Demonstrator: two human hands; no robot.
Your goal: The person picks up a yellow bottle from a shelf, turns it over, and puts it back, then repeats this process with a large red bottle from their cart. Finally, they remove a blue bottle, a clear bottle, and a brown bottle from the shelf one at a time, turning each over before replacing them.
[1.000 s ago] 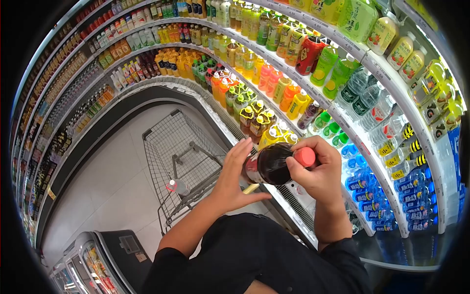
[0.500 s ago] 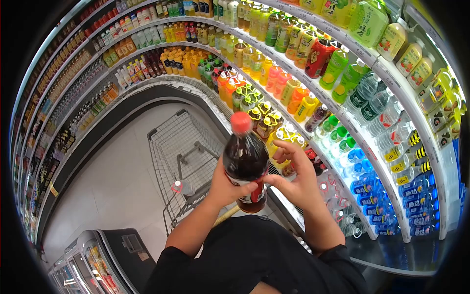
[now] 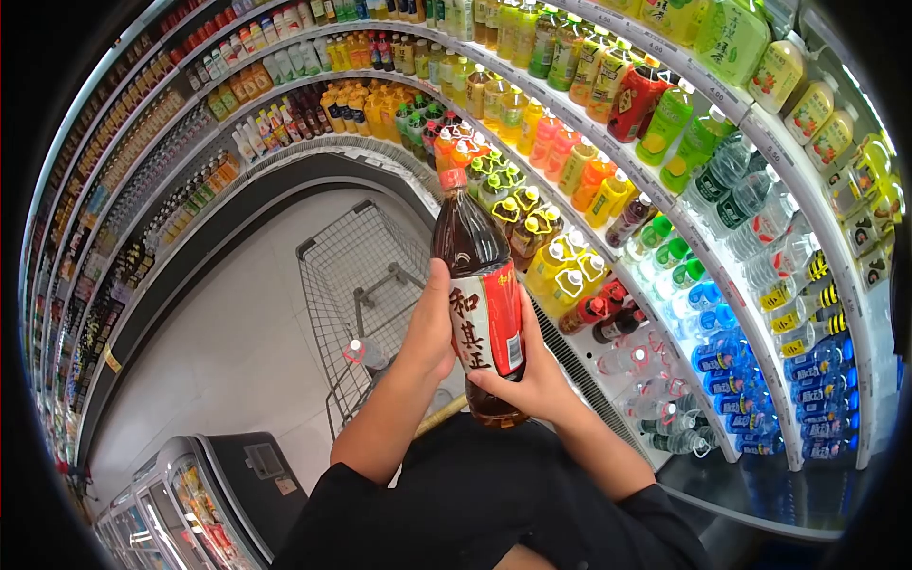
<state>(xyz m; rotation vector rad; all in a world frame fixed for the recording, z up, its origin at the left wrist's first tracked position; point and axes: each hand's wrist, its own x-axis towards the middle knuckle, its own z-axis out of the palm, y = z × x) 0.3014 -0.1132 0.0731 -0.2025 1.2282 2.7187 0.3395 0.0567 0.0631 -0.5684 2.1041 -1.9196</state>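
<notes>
A large bottle of dark tea (image 3: pixel 486 328) with a red cap and a red-and-white label stands nearly upright in front of my chest. My left hand (image 3: pixel 432 328) presses against its left side. Around the lower right side wraps my right hand (image 3: pixel 534 366), its thumb lying across the bottom of the label. The label's large dark characters and a barcode face me. Beyond my left forearm is a wire shopping cart (image 3: pixel 328 275) with a clear, red-capped bottle (image 3: pixel 366 352) in it.
Curved refrigerated shelves (image 3: pixel 608 247) full of drink bottles run around the front and right. Blue-labelled bottles (image 3: pixel 741 380) are stacked at the lower right. A dark freezer cabinet (image 3: pixel 252 475) stands at the lower left, beside the pale tiled floor (image 3: pixel 209 342).
The bottle has tipped more upright and turned so its label faces me. My right hand, partly off the bottle with fingers raised before, has closed around its lower right side.
</notes>
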